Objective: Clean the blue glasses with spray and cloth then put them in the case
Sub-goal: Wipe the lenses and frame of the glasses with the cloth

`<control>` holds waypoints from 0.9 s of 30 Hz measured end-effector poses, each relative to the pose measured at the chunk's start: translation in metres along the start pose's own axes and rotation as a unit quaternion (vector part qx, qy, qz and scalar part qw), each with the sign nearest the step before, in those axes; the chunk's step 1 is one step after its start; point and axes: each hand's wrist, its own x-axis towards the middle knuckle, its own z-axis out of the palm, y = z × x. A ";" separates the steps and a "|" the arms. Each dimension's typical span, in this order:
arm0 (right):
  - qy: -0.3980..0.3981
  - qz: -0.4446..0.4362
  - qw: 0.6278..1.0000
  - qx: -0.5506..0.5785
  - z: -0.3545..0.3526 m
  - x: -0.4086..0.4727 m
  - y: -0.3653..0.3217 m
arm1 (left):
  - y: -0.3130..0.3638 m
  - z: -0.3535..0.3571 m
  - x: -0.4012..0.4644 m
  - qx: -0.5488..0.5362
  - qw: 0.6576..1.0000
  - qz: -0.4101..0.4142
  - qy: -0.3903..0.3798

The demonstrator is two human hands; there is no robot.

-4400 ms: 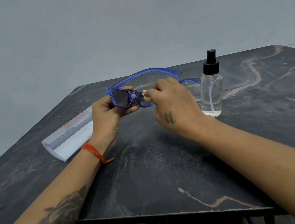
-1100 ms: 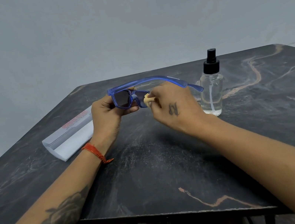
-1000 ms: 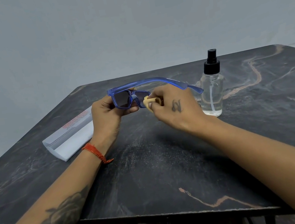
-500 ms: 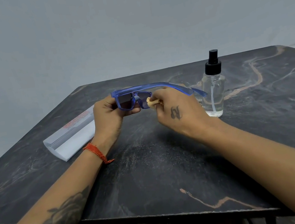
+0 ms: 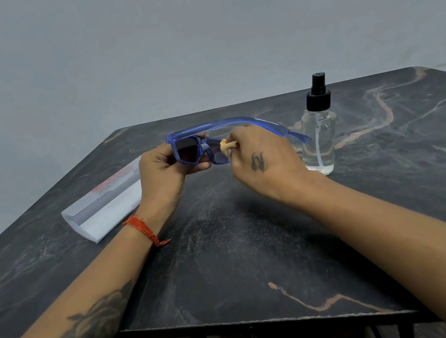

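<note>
The blue glasses [image 5: 188, 152] with dark lenses are held above the table, temples unfolded and pointing away from me. My left hand [image 5: 162, 176] grips the left lens rim. My right hand [image 5: 262, 162] pinches a small cream cloth [image 5: 226, 146] against the right lens, which it mostly hides. The clear spray bottle [image 5: 318, 135] with a black pump top stands upright just right of my right hand. The white case [image 5: 104, 206] lies on the table to the left, behind my left wrist.
The dark marble table [image 5: 245, 253] has its front edge near me, with a black metal frame below. A plain grey wall rises behind the table's far edge.
My right hand has kept rubbing the cloth over the right lens with small shifts. The glasses tilted slightly and stay in both hands. Bottle and case have not moved.
</note>
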 end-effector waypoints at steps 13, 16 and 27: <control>0.006 -0.025 0.998 -0.054 -0.007 -0.004 -0.006 | 0.000 -0.001 0.001 0.020 1.000 0.003 -0.005; 0.017 -0.020 0.999 -0.034 0.000 0.000 -0.001 | 0.000 0.000 0.000 0.013 1.000 -0.005 -0.001; 0.031 0.000 0.977 0.211 0.014 0.002 -0.002 | 0.007 0.000 -0.003 -0.012 1.000 -0.013 0.001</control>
